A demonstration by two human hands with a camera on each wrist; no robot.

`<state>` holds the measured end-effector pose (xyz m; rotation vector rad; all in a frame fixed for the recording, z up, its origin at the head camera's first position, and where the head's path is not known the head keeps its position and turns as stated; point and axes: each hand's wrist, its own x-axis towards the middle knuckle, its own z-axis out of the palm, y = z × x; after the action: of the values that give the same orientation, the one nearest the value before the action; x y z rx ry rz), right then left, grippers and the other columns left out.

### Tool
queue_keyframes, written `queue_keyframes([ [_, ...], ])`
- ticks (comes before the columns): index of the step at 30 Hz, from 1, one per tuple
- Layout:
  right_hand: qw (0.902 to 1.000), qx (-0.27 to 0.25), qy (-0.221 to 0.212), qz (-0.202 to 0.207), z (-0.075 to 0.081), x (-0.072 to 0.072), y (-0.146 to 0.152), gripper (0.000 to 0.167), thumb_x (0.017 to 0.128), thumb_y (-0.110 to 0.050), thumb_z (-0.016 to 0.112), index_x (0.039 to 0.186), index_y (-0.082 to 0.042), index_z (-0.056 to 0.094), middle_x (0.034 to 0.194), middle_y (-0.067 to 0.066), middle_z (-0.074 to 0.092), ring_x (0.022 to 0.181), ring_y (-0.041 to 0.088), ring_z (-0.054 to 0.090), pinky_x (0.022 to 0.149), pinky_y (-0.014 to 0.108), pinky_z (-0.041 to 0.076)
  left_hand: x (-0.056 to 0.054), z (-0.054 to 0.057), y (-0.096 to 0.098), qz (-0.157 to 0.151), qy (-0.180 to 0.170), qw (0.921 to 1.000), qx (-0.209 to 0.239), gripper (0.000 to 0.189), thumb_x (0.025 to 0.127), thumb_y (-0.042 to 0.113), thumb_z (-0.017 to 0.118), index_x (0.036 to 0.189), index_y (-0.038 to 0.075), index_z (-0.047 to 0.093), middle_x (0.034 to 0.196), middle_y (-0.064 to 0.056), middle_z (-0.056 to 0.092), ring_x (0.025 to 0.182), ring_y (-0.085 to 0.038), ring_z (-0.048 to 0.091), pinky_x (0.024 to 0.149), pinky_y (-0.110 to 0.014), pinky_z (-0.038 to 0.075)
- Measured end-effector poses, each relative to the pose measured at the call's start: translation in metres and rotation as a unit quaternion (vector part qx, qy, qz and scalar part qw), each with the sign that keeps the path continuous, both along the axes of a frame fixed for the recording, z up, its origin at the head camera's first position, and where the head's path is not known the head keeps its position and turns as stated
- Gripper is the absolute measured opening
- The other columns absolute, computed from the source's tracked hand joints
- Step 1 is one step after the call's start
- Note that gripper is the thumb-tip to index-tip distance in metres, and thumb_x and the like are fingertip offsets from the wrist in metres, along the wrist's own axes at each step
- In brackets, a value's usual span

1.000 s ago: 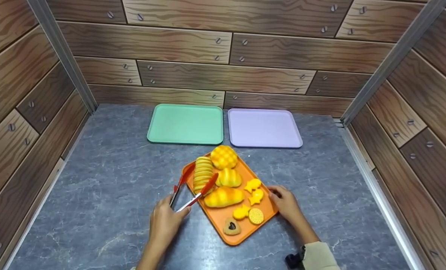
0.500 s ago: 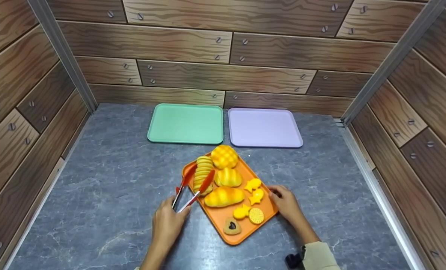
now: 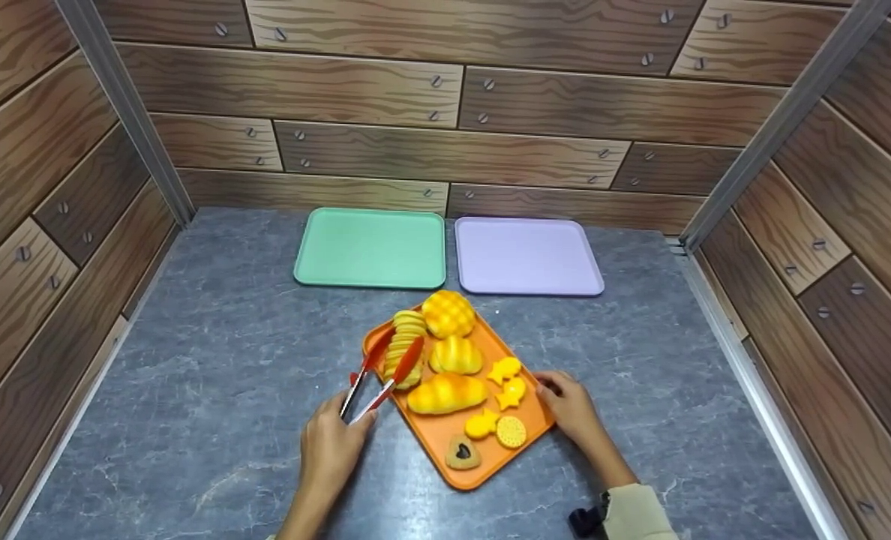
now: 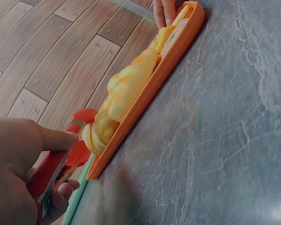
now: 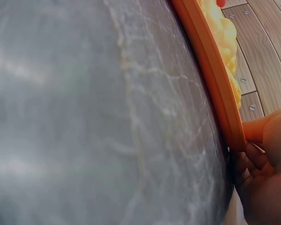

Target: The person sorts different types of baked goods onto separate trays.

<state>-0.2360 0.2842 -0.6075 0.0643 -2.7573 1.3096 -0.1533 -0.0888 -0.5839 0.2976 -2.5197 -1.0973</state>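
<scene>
Clearly, tongs (image 3: 407,363) within left fingers (image 3: 333,406), striped roll (image 3: 409,321) beyond.

Left hand (image 3: 331,444), right hand (image 3: 573,409) well apart (both curled)

I have passing room across the marbled tabletop (image 3: 190,375) left of the red-tipped tongs (image 3: 409,361); rightward, the ridged roll (image 3: 409,321), checkered bun (image 3: 448,314) and croissant-shaped bread (image 3: 447,394) crowd the orange tray (image 3: 432,439), whose right edge the right hand (image 3: 571,406) blocks.

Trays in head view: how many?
3: orange tray, pinched at its edge by the right hand; green tray, at the back, left; lilac tray, beside it, right.
</scene>
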Motion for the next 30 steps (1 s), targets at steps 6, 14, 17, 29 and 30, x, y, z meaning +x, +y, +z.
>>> queue_keyframes([
  [6, 1.0000, -0.004, -0.002, 0.001, 0.000, 0.001, -0.001, 0.021, 0.096, -0.007, 0.066, 0.116, -0.008, 0.074, 0.100, 0.005, 0.068, 0.091, 0.015, 0.059, 0.080, 0.026, 0.047, 0.000, 0.003, -0.004, 0.001, 0.003, 1.0000, 0.002, 0.056, 0.075, 0.025, 0.087, 0.121, -0.001, 0.070, 0.106, -0.022, 0.072, 0.095, -0.045, 0.069, 0.082, -0.057, 0.051],
  [14, 1.0000, -0.001, -0.001, 0.000, 0.001, 0.002, 0.001, 0.022, 0.098, -0.007, 0.064, 0.118, -0.008, 0.073, 0.101, 0.005, 0.067, 0.092, 0.016, 0.060, 0.081, 0.027, 0.048, -0.004, 0.011, -0.014, 0.015, 0.008, 0.9997, 0.016, 0.055, 0.077, 0.026, 0.087, 0.122, 0.001, 0.070, 0.105, -0.021, 0.072, 0.096, -0.045, 0.069, 0.083, -0.057, 0.050],
  [17, 1.0000, 0.001, 0.000, 0.001, 0.001, 0.002, 0.002, 0.023, 0.098, -0.007, 0.063, 0.118, -0.008, 0.073, 0.102, 0.005, 0.067, 0.093, 0.017, 0.060, 0.082, 0.028, 0.048, -0.008, 0.012, -0.018, 0.018, 0.014, 0.9996, 0.018, 0.055, 0.077, 0.026, 0.087, 0.123, 0.002, 0.070, 0.104, -0.021, 0.072, 0.095, -0.046, 0.068, 0.082, -0.058, 0.050],
  [29, 1.0000, 0.006, 0.000, 0.004, -0.001, 0.001, 0.001, 0.022, 0.098, -0.009, 0.063, 0.119, -0.009, 0.073, 0.103, 0.005, 0.068, 0.093, 0.016, 0.059, 0.081, 0.029, 0.048, -0.046, 0.015, -0.044, 0.032, 0.035, 0.9989, 0.004, 0.053, 0.078, 0.025, 0.086, 0.122, 0.000, 0.069, 0.099, -0.026, 0.070, 0.091, -0.050, 0.066, 0.080, -0.060, 0.048],
  [30, 1.0000, 0.004, 0.001, 0.004, -0.001, 0.001, 0.001, 0.022, 0.098, -0.009, 0.064, 0.118, -0.009, 0.073, 0.102, 0.005, 0.068, 0.093, 0.016, 0.060, 0.082, 0.028, 0.048, -0.049, 0.014, -0.047, 0.033, 0.037, 0.9988, 0.004, 0.053, 0.078, 0.025, 0.085, 0.122, -0.001, 0.069, 0.100, -0.027, 0.070, 0.091, -0.050, 0.066, 0.080, -0.060, 0.048],
])
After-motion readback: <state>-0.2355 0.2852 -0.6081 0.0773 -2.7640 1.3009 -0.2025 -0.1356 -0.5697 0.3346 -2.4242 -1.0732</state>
